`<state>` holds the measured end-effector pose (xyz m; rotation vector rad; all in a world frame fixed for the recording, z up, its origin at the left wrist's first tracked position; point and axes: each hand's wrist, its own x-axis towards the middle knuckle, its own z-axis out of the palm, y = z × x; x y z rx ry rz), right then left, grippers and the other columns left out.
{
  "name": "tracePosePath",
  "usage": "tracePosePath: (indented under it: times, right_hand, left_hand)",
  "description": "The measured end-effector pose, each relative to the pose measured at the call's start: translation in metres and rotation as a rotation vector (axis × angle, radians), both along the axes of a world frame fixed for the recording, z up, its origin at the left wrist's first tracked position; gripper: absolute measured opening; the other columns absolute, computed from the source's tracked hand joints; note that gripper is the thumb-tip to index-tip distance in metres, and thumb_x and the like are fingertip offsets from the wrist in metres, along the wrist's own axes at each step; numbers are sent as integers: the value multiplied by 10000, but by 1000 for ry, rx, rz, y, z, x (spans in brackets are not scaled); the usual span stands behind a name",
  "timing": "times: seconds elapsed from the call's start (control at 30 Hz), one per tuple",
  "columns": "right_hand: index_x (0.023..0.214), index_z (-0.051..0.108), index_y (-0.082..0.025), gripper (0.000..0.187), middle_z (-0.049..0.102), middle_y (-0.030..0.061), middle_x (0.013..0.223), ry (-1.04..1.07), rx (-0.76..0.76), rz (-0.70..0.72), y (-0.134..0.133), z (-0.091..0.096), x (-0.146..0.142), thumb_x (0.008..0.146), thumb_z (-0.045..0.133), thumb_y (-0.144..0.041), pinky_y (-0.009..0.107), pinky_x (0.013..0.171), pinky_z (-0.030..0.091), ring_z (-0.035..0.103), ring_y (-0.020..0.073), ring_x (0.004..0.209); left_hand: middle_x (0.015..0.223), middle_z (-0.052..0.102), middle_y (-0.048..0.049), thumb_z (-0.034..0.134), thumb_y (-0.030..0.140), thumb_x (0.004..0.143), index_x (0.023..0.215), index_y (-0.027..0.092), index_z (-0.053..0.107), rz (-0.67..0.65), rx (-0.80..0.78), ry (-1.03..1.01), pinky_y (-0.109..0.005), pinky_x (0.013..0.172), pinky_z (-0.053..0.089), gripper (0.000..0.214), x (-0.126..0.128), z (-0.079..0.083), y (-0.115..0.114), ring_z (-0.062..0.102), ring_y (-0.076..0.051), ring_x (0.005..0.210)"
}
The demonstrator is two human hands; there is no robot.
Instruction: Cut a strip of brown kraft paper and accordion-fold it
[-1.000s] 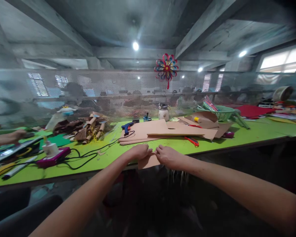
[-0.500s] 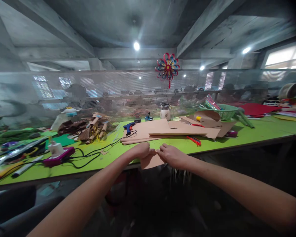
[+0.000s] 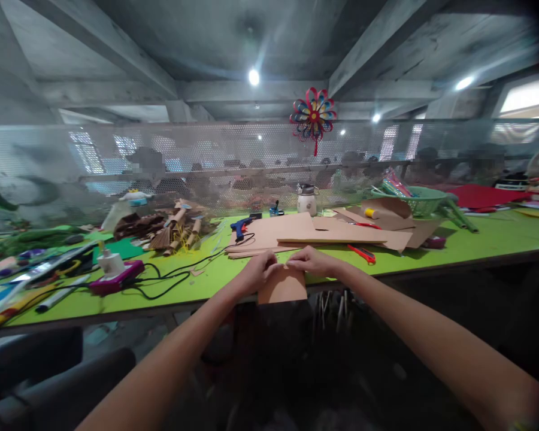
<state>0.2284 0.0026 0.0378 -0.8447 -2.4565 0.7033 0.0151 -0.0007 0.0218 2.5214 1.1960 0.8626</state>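
Note:
At the table's front edge, a piece of brown paper (image 3: 282, 287) hangs down between my two hands. My left hand (image 3: 261, 269) pinches its upper left part with curled fingers. On the upper right edge, my right hand (image 3: 312, 261) has its fingertips closed on the same paper. The top edge looks bent or rolled under the fingers; the exact fold is hidden. Just beyond the hands lies a stack of brown paper sheets (image 3: 273, 230), with a blue glue gun (image 3: 240, 228) at its left. A red-handled cutter (image 3: 363, 254) rests to the right.
On the green table (image 3: 224, 281), a purple power strip (image 3: 117, 278) with black cables stands left. Brown paper rolls (image 3: 179, 230) lie behind it. A white jar (image 3: 306, 200) and a green basket (image 3: 424, 203) stand at the back, before a perforated screen (image 3: 215, 167).
My hands have risen slightly on the paper, and more of its hanging part shows. The right hand has turned flatter across the top edge. The whole view has shifted a little.

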Motion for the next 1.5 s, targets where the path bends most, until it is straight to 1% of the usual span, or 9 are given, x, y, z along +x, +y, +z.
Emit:
tracePosePath:
  times: [0.17, 0.33, 0.57, 0.8, 0.93, 1.1, 1.2, 1.33, 1.5]
  right_hand:
    - [895, 689, -86, 394, 603, 24, 731, -13, 31, 14, -11, 3, 0, 829, 519, -435, 195, 554, 353, 492, 114, 654]
    - [894, 691, -84, 357, 642, 47, 752, -65, 82, 21, -19, 10, -3, 836, 517, -390, 195, 560, 373, 525, 124, 665]
    - [873, 684, -96, 320, 644, 43, 744, -87, 148, 4, -26, 20, -6, 840, 514, -365, 196, 562, 364, 524, 121, 662]
    - [807, 679, -90, 256, 626, 37, 698, -35, 153, -61, -28, 18, -3, 804, 540, -304, 191, 540, 344, 504, 114, 632]
    - [823, 675, -83, 266, 597, 26, 684, -43, 111, -38, -24, 16, -2, 802, 536, -309, 189, 522, 328, 473, 105, 615]
    - [910, 688, -82, 340, 590, 21, 710, -44, -40, 15, -18, 15, 6, 829, 506, -358, 199, 536, 332, 451, 104, 619]
    - [1015, 674, -89, 389, 608, 34, 784, 61, -142, 16, -21, 16, 11, 837, 508, -393, 213, 584, 361, 474, 113, 671]
    - [1162, 605, -108, 439, 618, 40, 834, 208, -292, 0, -32, 18, 14, 835, 533, -393, 232, 634, 394, 494, 108, 699]
    - [1178, 593, -139, 429, 629, 64, 958, 339, -338, -37, -46, 21, 13, 814, 583, -366, 265, 707, 440, 536, 129, 793]
  left_hand:
    - [857, 638, -43, 428, 379, 877, 946, 166, 616, -111, -45, 44, -234, 639, 388, 292, -5, 2, -14, 548, -153, 753]
    - [882, 632, -52, 406, 406, 892, 940, 168, 637, -202, -62, 135, -229, 675, 405, 336, -9, 8, -21, 554, -156, 798]
    - [892, 618, -54, 410, 440, 881, 955, 158, 624, -210, -100, 50, -243, 718, 412, 362, -3, 16, -29, 539, -163, 813]
    - [833, 592, -46, 424, 473, 861, 898, 142, 611, -188, -188, 56, -234, 673, 398, 382, -10, 21, -33, 498, -152, 756]
    - [842, 599, -45, 433, 465, 855, 902, 129, 613, -200, -253, 47, -229, 668, 393, 384, -20, 19, -30, 497, -151, 758]
    - [760, 558, -16, 468, 483, 829, 863, 121, 619, -239, -395, -39, -208, 614, 369, 394, -29, 17, -25, 469, -127, 699]
    - [662, 485, 14, 491, 489, 819, 817, 118, 602, -258, -491, -117, -198, 537, 308, 387, -31, 18, -26, 392, -92, 593]
    - [594, 423, 33, 493, 475, 830, 800, 120, 591, -287, -564, -198, -205, 497, 249, 370, -32, 23, -33, 329, -74, 534]
    - [558, 429, 28, 540, 484, 792, 699, 129, 582, -292, -632, -264, -209, 495, 275, 369, -28, 30, -41, 349, -77, 525]
